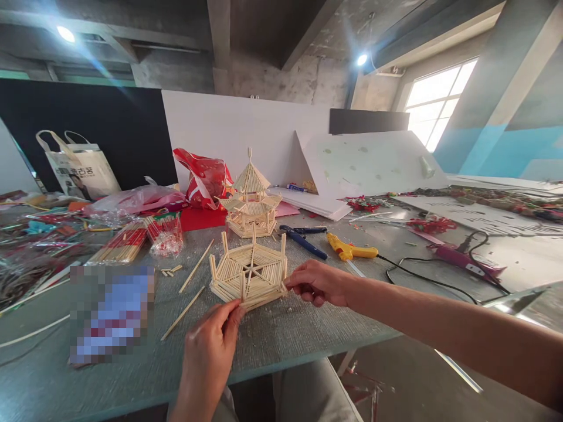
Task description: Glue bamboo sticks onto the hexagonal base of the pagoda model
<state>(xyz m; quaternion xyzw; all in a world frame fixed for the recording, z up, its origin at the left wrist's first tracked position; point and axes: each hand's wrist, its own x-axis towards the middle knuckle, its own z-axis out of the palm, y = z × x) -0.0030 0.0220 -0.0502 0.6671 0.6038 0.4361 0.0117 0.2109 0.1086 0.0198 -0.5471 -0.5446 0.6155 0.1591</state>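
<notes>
A hexagonal base of thin wooden sticks (231,265) sits on the table in front of me, with short upright posts at its corners and spokes meeting in the middle. My left hand (213,340) is closed, thumb and fingers pinching its near edge by the front post. At the right corner my right hand (320,282) is also closed, fingertips against a post there; the exact contact is partly hidden. Just behind the base stands a small stick pagoda (250,205) with a pointed roof.
Loose sticks (182,313) lie left of the base, near bagged stick bundles (118,243). Blue-handled pliers (303,240) and a yellow glue gun (349,247) with a black cord rest to the right. Farther back are a red bag (202,179) and white boards (369,161).
</notes>
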